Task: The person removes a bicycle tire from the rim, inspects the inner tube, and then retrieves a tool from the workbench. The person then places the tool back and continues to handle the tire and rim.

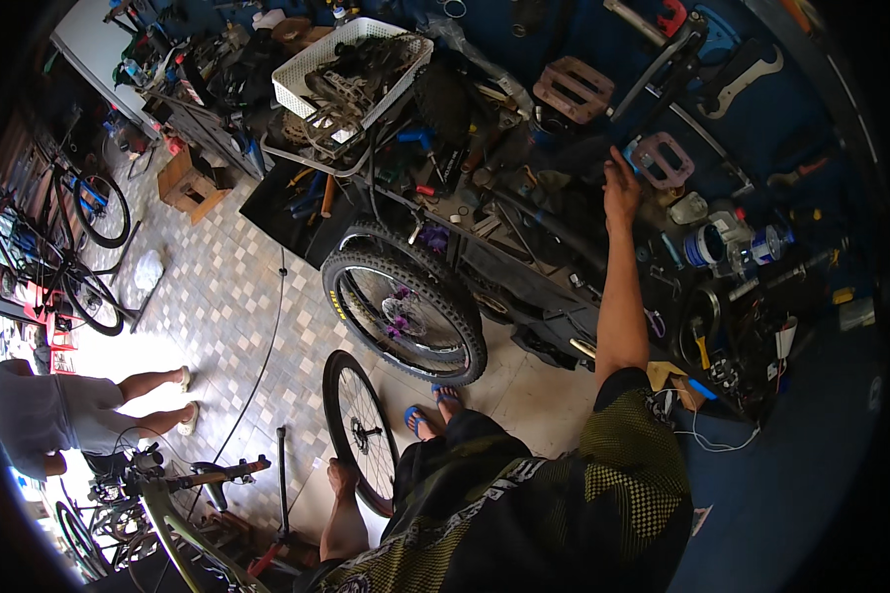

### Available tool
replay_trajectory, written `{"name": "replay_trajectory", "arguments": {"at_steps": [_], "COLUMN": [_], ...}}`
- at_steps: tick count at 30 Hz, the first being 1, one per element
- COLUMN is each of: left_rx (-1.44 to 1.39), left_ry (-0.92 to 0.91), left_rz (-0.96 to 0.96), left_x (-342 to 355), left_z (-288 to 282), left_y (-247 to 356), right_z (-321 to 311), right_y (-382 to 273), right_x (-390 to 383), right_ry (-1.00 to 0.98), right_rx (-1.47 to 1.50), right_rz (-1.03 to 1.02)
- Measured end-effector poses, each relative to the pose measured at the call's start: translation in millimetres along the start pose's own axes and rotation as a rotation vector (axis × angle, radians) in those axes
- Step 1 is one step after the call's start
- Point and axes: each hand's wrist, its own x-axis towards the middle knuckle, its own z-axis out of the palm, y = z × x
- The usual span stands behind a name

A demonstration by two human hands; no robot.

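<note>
My left hand (342, 477) is closed on the near edge of a bicycle wheel (362, 433), a thin black-tyred one with a disc rotor at its hub. The wheel stands upright on the floor beside my feet. Stretched out over the cluttered workbench (554, 259), my right hand (620, 188) has its fingers extended and nothing visible in them. Its fingertips are close to a pinkish flat pedal (665, 161) on the blue wall side; whether they touch anything there I cannot tell. A second, similar pedal (573, 90) is farther back.
Two knobbly-tyred wheels (405, 314) lean against the bench. A white plastic basket (292, 84) of metal parts sits on it. Bottles (767, 244) and tools lie at right. A bicycle frame (173, 534) is at lower left, near another person (64, 415). Bicycles (79, 227) stand far left.
</note>
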Motion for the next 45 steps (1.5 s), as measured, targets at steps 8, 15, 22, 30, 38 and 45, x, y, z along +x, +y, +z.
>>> {"name": "replay_trajectory", "arguments": {"at_steps": [8,15,22,30,38,45], "left_rx": [0.042,0.005,-0.097,-0.102,-0.076,-0.008], "left_ry": [-0.022,-0.007,0.008,0.016,-0.010,-0.066], "left_rz": [0.058,0.031,-0.035,-0.073,-0.057,0.057], "left_x": [8,0,-4,-1,25,59], "left_z": [1,5,5,2,-18,-44], "left_y": [-7,-14,-25,-32,-32,-35], "right_z": [21,38,53,104,133,123], "right_y": [-7,15,-3,-48,-35,0], "right_x": [-21,-38,-8,-11,-76,-221], "right_ry": [-0.167,-0.327,-0.239,-0.111,-0.261,-0.436], "right_rx": [-0.634,-1.130,-1.009,-0.669,-0.906,-0.741], "right_rz": [-0.441,-0.225,-0.196,-0.717,-0.471,-0.323]}}
